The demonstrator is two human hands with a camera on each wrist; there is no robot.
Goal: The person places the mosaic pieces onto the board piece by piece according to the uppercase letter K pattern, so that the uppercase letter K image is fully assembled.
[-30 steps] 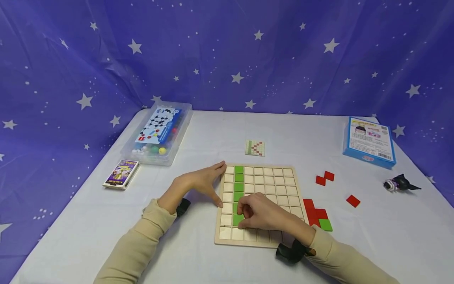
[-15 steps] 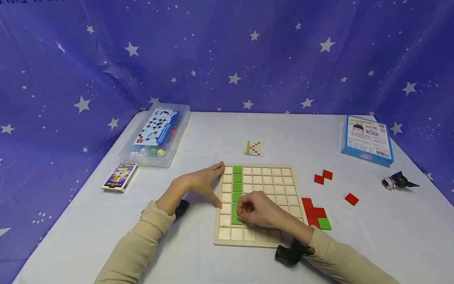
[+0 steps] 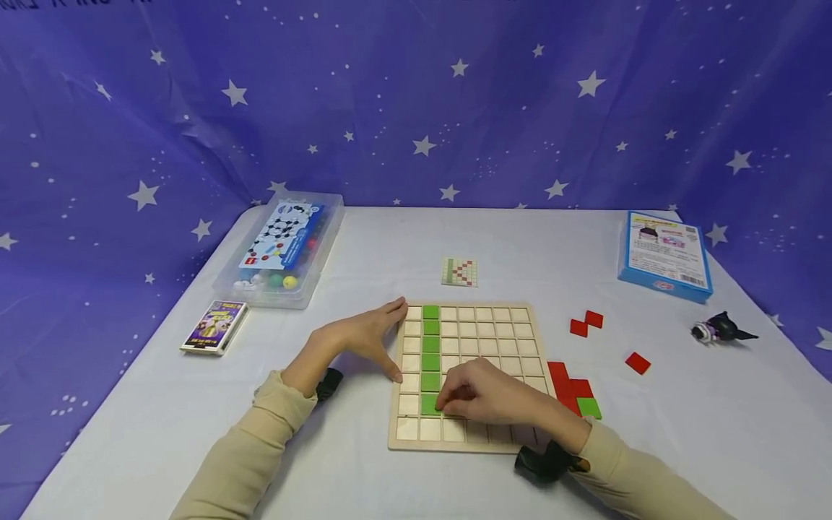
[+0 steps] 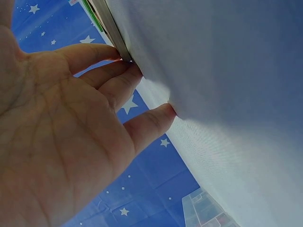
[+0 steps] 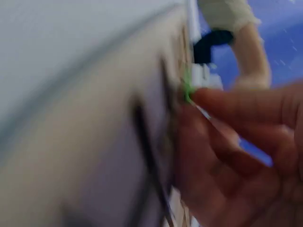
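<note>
A wooden grid board (image 3: pixel 395 433) lies on the table with a column of green tiles (image 3: pixel 430 344) in its second column from the left. My left hand (image 3: pixel 365 336) rests along the board's left edge, thumb and fingers spread; in the left wrist view, fingertips (image 4: pixel 124 60) touch the board's side. Over the lower part of the board, my right hand (image 3: pixel 484 393) pinches the lowest green tile (image 3: pixel 429 404) at its right edge. The right wrist view is blurred, with a sliver of the green tile (image 5: pixel 187 91) at the fingertips.
Red tiles (image 3: pixel 564 390) and a green tile (image 3: pixel 589 408) lie right of the board, with loose red tiles (image 3: pixel 638 362) beyond. A pattern card (image 3: pixel 459 272) lies behind it. Around stand a clear plastic case (image 3: pixel 279 253), small card box (image 3: pixel 214 328), blue box (image 3: pixel 664 256) and black figurine (image 3: pixel 721 328).
My right hand's fingers have shifted slightly at the lowest green tile, which now shows more fully. The left hand stays at the board's edge. The head view has shifted a little.
</note>
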